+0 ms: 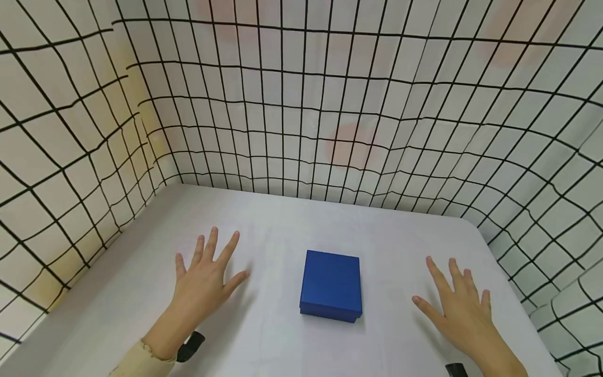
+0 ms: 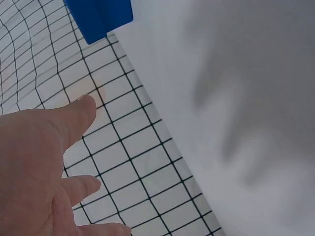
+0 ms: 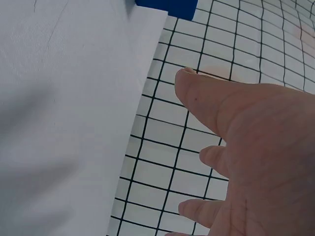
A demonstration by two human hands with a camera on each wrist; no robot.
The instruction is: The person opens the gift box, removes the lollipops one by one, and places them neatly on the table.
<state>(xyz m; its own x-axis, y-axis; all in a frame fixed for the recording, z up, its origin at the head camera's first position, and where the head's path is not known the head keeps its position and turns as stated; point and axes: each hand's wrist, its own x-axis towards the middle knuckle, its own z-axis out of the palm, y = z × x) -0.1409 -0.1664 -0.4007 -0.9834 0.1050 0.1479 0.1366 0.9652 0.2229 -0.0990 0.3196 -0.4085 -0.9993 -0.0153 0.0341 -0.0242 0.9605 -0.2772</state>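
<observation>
A blue lidded box (image 1: 332,283) sits on the white table, between the two hands and apart from both. Its lid is on, so the inside is hidden. To its left, my left hand (image 1: 203,285) is spread above the tabletop with fingers straight and nothing held. My right hand (image 1: 459,314) hovers to the right of the box, fingers spread, also holding nothing. In the left wrist view a corner of the blue box (image 2: 103,17) shows at the top, beyond the thumb. The right wrist view catches an edge of the box (image 3: 172,6) at its top.
The white tabletop (image 1: 264,225) has a rounded far right corner. White cloth with a black grid (image 1: 292,104) rises behind the table and along both sides. A dark strap piece (image 1: 190,346) is at the left wrist, another (image 1: 456,369) at the right.
</observation>
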